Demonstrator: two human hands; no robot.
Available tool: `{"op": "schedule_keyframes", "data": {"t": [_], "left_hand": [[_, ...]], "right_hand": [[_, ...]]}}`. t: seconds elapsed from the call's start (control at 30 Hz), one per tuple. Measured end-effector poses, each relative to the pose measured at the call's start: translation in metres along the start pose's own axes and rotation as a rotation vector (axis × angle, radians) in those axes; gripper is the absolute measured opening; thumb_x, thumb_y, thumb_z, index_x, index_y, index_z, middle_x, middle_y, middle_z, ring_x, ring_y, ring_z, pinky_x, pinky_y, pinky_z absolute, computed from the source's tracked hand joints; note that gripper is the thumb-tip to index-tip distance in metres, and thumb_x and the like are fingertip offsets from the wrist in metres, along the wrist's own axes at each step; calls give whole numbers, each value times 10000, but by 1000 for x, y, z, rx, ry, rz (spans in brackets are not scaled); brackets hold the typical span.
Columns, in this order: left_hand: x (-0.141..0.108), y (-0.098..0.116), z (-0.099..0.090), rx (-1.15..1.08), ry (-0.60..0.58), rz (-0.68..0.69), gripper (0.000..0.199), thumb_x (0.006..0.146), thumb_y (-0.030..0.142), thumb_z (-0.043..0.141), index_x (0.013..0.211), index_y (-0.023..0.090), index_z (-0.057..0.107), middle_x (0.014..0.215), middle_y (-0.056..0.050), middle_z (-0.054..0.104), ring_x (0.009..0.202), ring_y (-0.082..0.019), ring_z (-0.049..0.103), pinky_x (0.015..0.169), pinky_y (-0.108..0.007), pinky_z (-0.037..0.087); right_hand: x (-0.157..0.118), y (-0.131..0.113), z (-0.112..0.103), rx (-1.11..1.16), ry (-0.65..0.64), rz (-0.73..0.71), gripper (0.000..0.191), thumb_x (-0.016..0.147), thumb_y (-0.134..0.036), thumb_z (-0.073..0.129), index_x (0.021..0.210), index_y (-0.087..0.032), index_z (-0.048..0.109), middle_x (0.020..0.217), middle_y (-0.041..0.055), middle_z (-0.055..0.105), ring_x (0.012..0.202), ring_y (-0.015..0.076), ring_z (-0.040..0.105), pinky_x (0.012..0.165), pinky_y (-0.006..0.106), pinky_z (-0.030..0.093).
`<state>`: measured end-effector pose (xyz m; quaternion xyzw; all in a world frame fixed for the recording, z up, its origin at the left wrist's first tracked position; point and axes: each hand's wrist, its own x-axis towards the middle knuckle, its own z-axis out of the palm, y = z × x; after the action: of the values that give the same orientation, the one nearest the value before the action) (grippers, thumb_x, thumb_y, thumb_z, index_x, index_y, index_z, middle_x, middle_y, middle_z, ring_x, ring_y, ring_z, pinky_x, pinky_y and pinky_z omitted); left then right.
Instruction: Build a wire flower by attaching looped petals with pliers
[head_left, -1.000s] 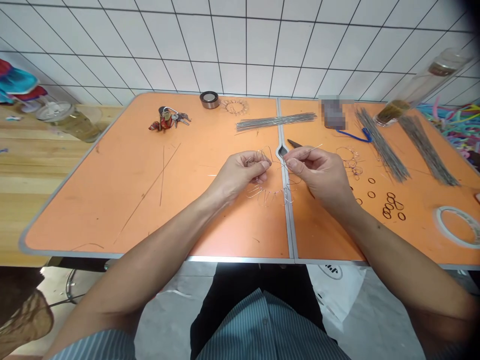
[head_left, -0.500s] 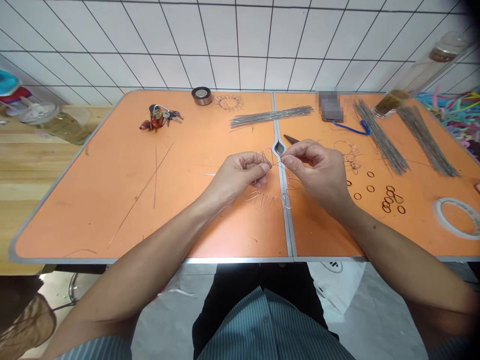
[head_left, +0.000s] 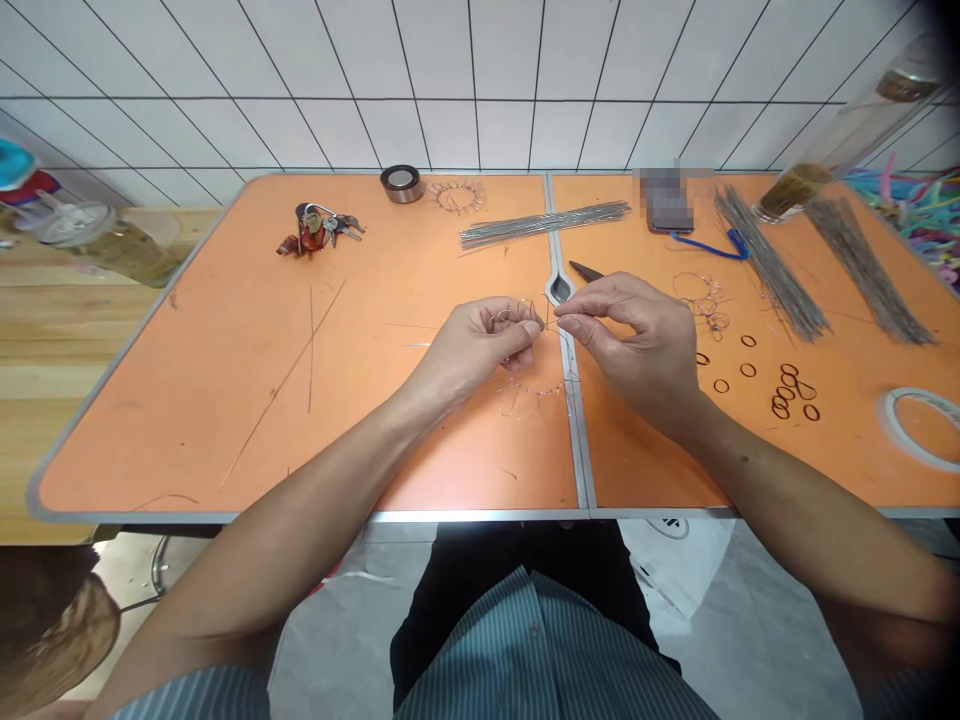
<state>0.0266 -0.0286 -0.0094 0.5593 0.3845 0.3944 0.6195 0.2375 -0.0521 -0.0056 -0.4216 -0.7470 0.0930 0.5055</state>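
Head view: the right hand (head_left: 637,335) has edged nearer the left hand (head_left: 487,345), which suggests close shaping of the wire between them. The left pinches the looped wire ring (head_left: 536,392) over the orange table (head_left: 420,450); the right pinches a thin strand (head_left: 551,322) (barely visible).

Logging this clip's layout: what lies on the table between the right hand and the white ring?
The head view shows several small dark rings between the right hand and the white ring, some apart, others clustered.
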Motion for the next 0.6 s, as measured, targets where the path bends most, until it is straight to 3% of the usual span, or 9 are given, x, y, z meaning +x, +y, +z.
{"op": "schedule_keyframes", "data": {"t": [0.27,0.47,0.6], "left_hand": [[0,-2,3,-3,51,8,127,776,231,891,835,182,791,677,10,705,587,-102,619,565,-233,486],[1,-2,2,-27,21,-54,109,797,248,866,796,179,781,629,12,687,575,-96,595,591,-233,488],[0,0,1,-15,30,-54,156,835,298,874,788,181,781,714,-12,740,618,-102,612,626,-244,502]], "right_hand": [[-3,-5,3,107,-28,160,126,968,-185,820,932,-297,864,961,20,860,913,232,797,780,400,671],[0,-6,-4,133,-39,214,69,965,-229,837,974,-294,858,948,7,849,853,212,782,785,389,682],[1,-4,-9,149,-54,237,45,976,-290,847,935,-285,829,911,7,832,860,223,783,815,415,684]]}}
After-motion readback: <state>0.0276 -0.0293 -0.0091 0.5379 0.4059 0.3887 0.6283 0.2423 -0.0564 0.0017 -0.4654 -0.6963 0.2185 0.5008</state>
